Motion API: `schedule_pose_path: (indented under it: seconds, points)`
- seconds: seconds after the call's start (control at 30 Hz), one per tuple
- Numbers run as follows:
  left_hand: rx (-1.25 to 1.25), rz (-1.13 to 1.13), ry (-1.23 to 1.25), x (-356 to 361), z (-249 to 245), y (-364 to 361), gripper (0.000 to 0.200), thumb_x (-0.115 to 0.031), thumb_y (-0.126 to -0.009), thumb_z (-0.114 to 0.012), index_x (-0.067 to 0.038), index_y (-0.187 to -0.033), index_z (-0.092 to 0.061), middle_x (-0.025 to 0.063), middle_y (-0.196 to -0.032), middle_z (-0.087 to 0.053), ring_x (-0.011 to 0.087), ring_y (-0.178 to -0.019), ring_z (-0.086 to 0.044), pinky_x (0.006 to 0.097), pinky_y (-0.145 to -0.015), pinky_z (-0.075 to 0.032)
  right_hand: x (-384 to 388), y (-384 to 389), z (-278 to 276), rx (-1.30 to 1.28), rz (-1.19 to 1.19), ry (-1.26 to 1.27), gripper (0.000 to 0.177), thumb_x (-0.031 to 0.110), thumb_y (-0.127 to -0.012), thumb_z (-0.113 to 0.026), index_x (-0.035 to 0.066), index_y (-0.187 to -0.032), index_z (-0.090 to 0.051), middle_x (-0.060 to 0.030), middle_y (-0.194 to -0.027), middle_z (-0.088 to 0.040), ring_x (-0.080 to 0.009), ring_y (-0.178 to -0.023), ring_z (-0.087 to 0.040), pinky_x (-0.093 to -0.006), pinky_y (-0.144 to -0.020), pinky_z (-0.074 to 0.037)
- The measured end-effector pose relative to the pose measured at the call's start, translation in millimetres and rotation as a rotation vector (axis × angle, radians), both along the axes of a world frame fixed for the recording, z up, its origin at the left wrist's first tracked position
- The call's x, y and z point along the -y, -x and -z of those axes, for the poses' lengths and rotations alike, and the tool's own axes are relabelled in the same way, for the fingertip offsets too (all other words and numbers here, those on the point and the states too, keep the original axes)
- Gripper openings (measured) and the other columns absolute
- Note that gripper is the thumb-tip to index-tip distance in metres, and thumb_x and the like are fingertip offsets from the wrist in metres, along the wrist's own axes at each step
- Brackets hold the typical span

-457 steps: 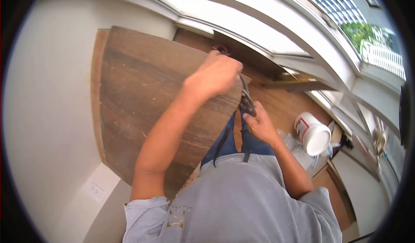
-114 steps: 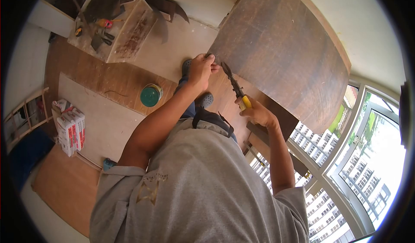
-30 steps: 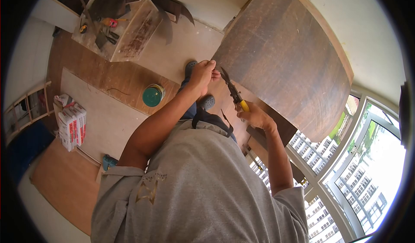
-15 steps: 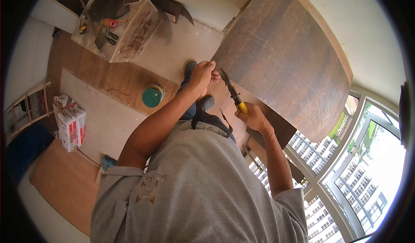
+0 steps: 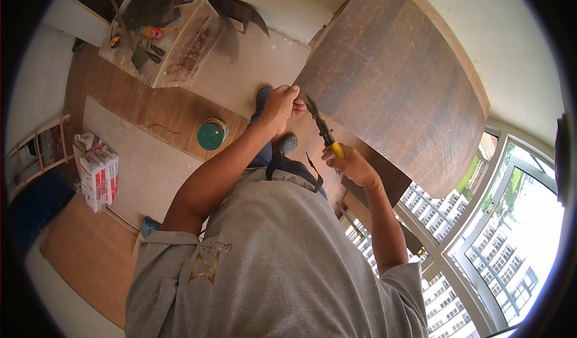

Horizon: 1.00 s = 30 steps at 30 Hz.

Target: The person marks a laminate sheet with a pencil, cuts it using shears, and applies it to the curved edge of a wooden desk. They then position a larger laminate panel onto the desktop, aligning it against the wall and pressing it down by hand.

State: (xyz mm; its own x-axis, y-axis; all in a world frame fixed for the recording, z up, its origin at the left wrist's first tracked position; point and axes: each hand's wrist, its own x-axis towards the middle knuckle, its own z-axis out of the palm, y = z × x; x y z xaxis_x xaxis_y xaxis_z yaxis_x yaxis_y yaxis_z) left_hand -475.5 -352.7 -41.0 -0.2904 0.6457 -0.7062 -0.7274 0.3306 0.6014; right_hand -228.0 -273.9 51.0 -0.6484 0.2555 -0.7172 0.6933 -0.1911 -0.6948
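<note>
My right hand [image 5: 354, 168] is wrapped round the yellow handle of a pair of snips [image 5: 323, 127], whose dark jaws point up and left beside the panel's lower edge. My left hand [image 5: 281, 106] is closed, with its thumb right at the near left corner of a large brown wood-grain panel [image 5: 396, 79]. What its fingers pinch is too small to make out. The tip of the snips lies just right of those fingers.
A worn wooden box [image 5: 186, 40] at the upper left bears a red-and-yellow tool [image 5: 152, 32] and other hand tools. A green-lidded tub [image 5: 211, 135] stands on the floor. Stacked white-and-red bags [image 5: 99, 175] sit further left. Glazed windows [image 5: 511, 230] line the right side.
The fingers of my right hand have shifted slightly on the yellow handle. My left hand and the panel stay as they were.
</note>
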Motion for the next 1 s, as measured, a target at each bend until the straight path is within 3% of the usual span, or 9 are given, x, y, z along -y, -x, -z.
schedule_pose_path:
  seconds: [0.27,0.33,0.43,0.53,0.67,0.77,0.83,0.97,1.0]
  points:
    - [-0.015,0.021,0.016,0,-4,-1,0.026,-0.030,-0.109,-0.057,-0.005,-0.108,-0.059,0.0092,-0.090,-0.065,0.0212,-0.081,-0.069,0.0380,-0.077,-0.061,-5,11,-3,0.030,0.064,0.090,0.021,0.018,-0.092,-0.068,0.002,-0.106,-0.066,-0.0012,-0.088,-0.058,-0.0130,-0.084,-0.055,-0.0304,-0.078,-0.046]
    - [0.004,0.020,0.008,0,-3,0,0.026,-0.030,-0.108,-0.058,-0.005,-0.108,-0.059,0.0098,-0.091,-0.065,0.0218,-0.081,-0.069,0.0384,-0.077,-0.061,-5,15,-4,0.122,-0.019,0.033,0.030,0.024,-0.093,-0.071,0.000,-0.110,-0.064,-0.0048,-0.094,-0.063,-0.0181,-0.087,-0.058,-0.0343,-0.081,-0.048]
    - [0.010,0.027,0.012,0,-1,0,0.026,-0.031,-0.108,-0.058,-0.005,-0.109,-0.058,0.0096,-0.091,-0.064,0.0219,-0.081,-0.068,0.0387,-0.076,-0.061,0,11,0,0.103,-0.043,-0.126,0.033,0.028,-0.093,-0.073,0.000,-0.106,-0.062,-0.0076,-0.091,-0.063,-0.0199,-0.085,-0.059,-0.0359,-0.078,-0.048]
    - [0.017,-0.025,0.029,-3,-6,-2,0.026,-0.027,-0.109,-0.056,-0.003,-0.104,-0.060,0.0105,-0.087,-0.065,0.0214,-0.076,-0.068,0.0360,-0.070,-0.061,4,6,8,0.089,-0.044,-0.158,0.036,0.029,-0.093,-0.074,-0.001,-0.106,-0.062,-0.0108,-0.090,-0.063,-0.0219,-0.084,-0.059,-0.0375,-0.078,-0.049]
    - [0.015,-0.013,0.030,-3,-5,-2,0.025,-0.027,-0.109,-0.056,-0.003,-0.104,-0.060,0.0105,-0.087,-0.065,0.0215,-0.076,-0.068,0.0362,-0.070,-0.061,6,10,4,0.121,-0.030,-0.193,0.035,0.030,-0.092,-0.074,-0.003,-0.101,-0.064,-0.0147,-0.087,-0.064,-0.0228,-0.081,-0.060,-0.0392,-0.077,-0.049]
    - [0.014,-0.015,0.030,-3,-4,-1,0.026,-0.028,-0.109,-0.056,-0.003,-0.103,-0.060,0.0107,-0.087,-0.065,0.0218,-0.076,-0.068,0.0366,-0.071,-0.060,7,14,3,0.280,-0.091,-0.238,0.035,0.030,-0.091,-0.075,-0.004,-0.096,-0.065,-0.0180,-0.084,-0.065,-0.0234,-0.078,-0.061,-0.0410,-0.073,-0.050]
    - [0.018,0.039,0.017,-2,-2,1,0.026,-0.032,-0.109,-0.057,-0.005,-0.108,-0.058,0.0094,-0.089,-0.064,0.0222,-0.080,-0.069,0.0392,-0.076,-0.061,10,16,-1,0.306,-0.038,-0.203,0.035,0.029,-0.090,-0.075,-0.005,-0.094,-0.065,-0.0210,-0.082,-0.064,-0.0238,-0.074,-0.062,-0.0421,-0.070,-0.050]
    - [0.026,0.041,-0.014,-1,1,3,0.027,-0.032,-0.109,-0.056,-0.005,-0.107,-0.058,0.0097,-0.089,-0.065,0.0226,-0.080,-0.069,0.0390,-0.077,-0.061,10,13,-1,0.155,-0.016,-0.318,0.033,0.026,-0.090,-0.074,-0.004,-0.103,-0.069,-0.0159,-0.084,-0.066,-0.0217,-0.075,-0.061,-0.0398,-0.070,-0.050]
    - [0.022,0.052,-0.006,-1,0,4,0.027,-0.032,-0.109,-0.056,-0.005,-0.106,-0.058,0.0102,-0.090,-0.065,0.0231,-0.081,-0.070,0.0390,-0.077,-0.061,8,8,5,0.058,0.042,-0.153,0.033,0.025,-0.089,-0.074,-0.003,-0.107,-0.070,-0.0120,-0.085,-0.066,-0.0194,-0.075,-0.060,-0.0370,-0.070,-0.050]
